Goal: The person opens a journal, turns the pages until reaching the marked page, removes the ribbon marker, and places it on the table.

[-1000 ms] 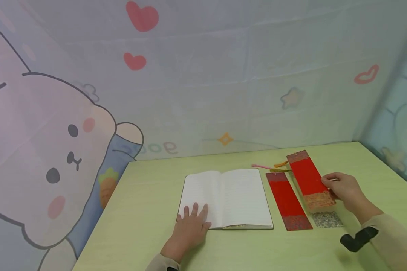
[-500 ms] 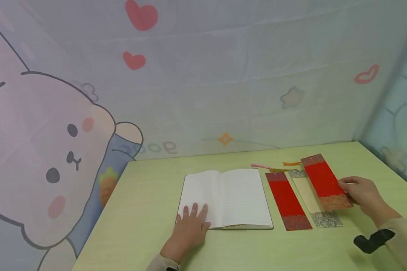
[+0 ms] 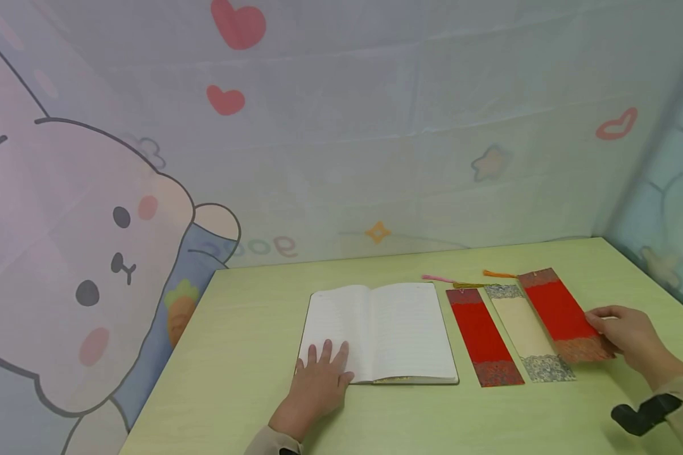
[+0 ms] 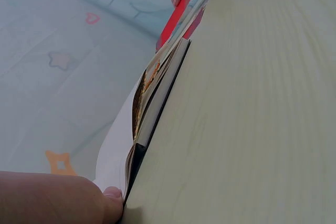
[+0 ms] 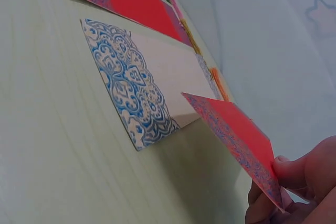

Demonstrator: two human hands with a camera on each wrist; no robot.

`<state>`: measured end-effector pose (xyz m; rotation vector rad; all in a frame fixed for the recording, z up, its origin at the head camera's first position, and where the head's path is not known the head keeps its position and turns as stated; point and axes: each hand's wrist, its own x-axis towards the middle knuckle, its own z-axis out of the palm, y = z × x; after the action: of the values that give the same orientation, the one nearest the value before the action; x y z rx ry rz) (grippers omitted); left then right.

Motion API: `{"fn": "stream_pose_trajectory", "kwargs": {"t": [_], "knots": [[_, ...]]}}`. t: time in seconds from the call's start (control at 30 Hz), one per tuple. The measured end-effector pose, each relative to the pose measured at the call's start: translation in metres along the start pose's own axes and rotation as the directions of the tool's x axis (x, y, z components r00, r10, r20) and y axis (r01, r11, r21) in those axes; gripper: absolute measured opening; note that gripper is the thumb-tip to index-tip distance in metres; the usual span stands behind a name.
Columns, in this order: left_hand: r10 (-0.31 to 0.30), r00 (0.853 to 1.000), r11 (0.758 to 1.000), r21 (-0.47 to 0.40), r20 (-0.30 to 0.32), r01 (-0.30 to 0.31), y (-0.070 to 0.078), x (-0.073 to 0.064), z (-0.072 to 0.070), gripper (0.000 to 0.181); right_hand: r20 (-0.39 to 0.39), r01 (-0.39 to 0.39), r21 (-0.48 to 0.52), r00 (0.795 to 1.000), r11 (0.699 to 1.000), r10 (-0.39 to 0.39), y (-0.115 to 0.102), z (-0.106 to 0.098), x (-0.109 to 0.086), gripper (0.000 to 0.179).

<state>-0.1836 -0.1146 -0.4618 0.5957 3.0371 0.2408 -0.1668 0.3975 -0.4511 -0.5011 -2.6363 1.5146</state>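
My left hand [image 3: 320,385] rests with fingers spread on the left page of an open lined notebook [image 3: 412,332]. In the left wrist view its thumb [image 4: 112,192] lies at the notebook's lower edge. My right hand [image 3: 628,335] pinches the right edge of a red bookmark [image 3: 559,313] with patterned ends and an orange tassel [image 3: 498,274]. That bookmark is tilted, its near end raised off the table in the right wrist view. Beside it lies a cream bookmark [image 3: 526,332] with blue patterned ends. Another red bookmark [image 3: 486,338] lies between the cream one and the notebook.
The pale green table [image 3: 233,354] runs back to a cloth backdrop [image 3: 341,158] printed with a rabbit and hearts. A pink tassel [image 3: 437,278] and an olive tassel [image 3: 468,285] lie behind the bookmarks. Another cloth panel [image 3: 671,208] stands at the right.
My right hand has moved the red bookmark rightward and lower, off the cream bookmark, which now shows almost fully. The orange tassel has trailed along to the right. My left hand has stayed put.
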Motion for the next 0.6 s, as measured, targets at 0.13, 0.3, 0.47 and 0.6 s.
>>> {"fn": "stream_pose_trajectory", "kwargs": {"t": [0.13, 0.3, 0.47, 0.6], "knots": [[0.000, 1.000, 1.000, -0.003, 0.006, 0.000, 0.000, 0.000, 0.000, 0.052, 0.003, -0.010, -0.009, 1.000, 1.000, 0.010, 0.007, -0.002, 0.000, 0.054], [-0.003, 1.000, 1.000, -0.010, 0.008, 0.003, 0.000, 0.000, 0.001, 0.052, -0.025, -0.046, -0.022, 0.999, 0.999, 0.045, 0.014, -0.001, 0.003, 0.051], [0.000, 1.000, 1.000, -0.009, 0.000, 0.000, 0.000, 0.001, 0.001, 0.052, -0.056, -0.071, -0.062, 0.996, 0.996, 0.067, 0.023, -0.002, 0.008, 0.050], [0.002, 1.000, 1.000, -0.011, 0.001, -0.002, 0.000, 0.001, 0.001, 0.052, -0.072, -0.065, -0.117, 0.996, 0.991, 0.057, 0.030, 0.000, 0.010, 0.051]]}}
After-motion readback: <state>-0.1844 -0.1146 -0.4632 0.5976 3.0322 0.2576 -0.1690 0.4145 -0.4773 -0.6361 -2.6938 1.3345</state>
